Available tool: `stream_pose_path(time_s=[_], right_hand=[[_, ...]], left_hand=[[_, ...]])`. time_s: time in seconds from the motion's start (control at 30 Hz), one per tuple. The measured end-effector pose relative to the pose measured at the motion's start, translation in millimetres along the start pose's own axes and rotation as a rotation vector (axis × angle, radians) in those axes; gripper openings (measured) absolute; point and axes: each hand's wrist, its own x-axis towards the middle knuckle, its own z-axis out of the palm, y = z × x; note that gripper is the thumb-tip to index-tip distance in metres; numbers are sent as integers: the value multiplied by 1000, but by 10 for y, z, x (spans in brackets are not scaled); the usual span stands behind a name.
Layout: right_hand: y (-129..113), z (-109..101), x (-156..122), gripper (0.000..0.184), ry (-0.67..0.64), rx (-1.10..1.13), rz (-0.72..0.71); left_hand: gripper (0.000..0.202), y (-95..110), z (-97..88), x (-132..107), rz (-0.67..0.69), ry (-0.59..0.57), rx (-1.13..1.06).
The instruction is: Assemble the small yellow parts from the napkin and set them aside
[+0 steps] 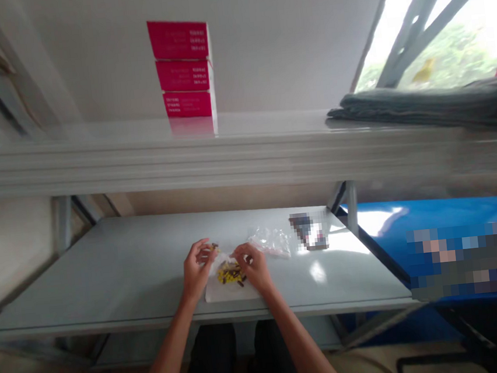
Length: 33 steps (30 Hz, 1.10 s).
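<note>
Left hand: my left hand (pixel 196 269) rises from the wrist, fingers curled, and seems to pinch a small dark-and-yellow capsule (pixel 214 247) between fingertips and thumb, though it is too small to be sure.
Right hand: my right hand (pixel 254 265) arches palm-down, its fingers clenched on the edge of a thin clear plastic bag (pixel 223 263).
Arms: both forearms reach forward and inward, over the front edge of a pale grey metal shelf (pixel 107 270).
Capsules: a cluster of small yellow and dark capsules (pixel 229 272) lies between my hands, above a white paper sheet (pixel 232 292); I cannot tell whether they are inside the bag.
Nearby: a crumpled clear plastic wrapper (pixel 271 242) lies just beyond my right hand.
</note>
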Motion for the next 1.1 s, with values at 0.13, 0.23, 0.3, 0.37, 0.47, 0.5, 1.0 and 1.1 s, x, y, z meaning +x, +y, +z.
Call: stream_pose_path(time_s=[0.13, 0.23, 0.3, 0.37, 0.47, 0.5, 1.0, 1.1], right_hand=[[53, -2, -3, 17, 68, -14, 7], [41, 11, -8, 27, 71, -27, 36], [33, 10, -14, 23, 68, -35, 34], [35, 5, -24, 18, 87, -19, 31], [54, 0, -35, 17, 124, 19, 46], [58, -1, -36, 17, 135, 23, 56], [36, -56, -37, 28, 493, 324, 253], [71, -94, -40, 28, 632, 329, 264]], left_hand=[[47, -55, 60, 40, -39, 24, -79], [44, -80, 86, 83, -88, 54, -133], [40, -71, 104, 111, -129, 77, -166], [37, -45, 118, 131, -147, 95, -190], [35, -6, 128, 136, -130, 62, -188], [35, -1, 127, 131, -122, 32, -181], [24, -165, -148, 85, 71, -201, 334], [22, -172, -150, 52, 101, -252, 339]])
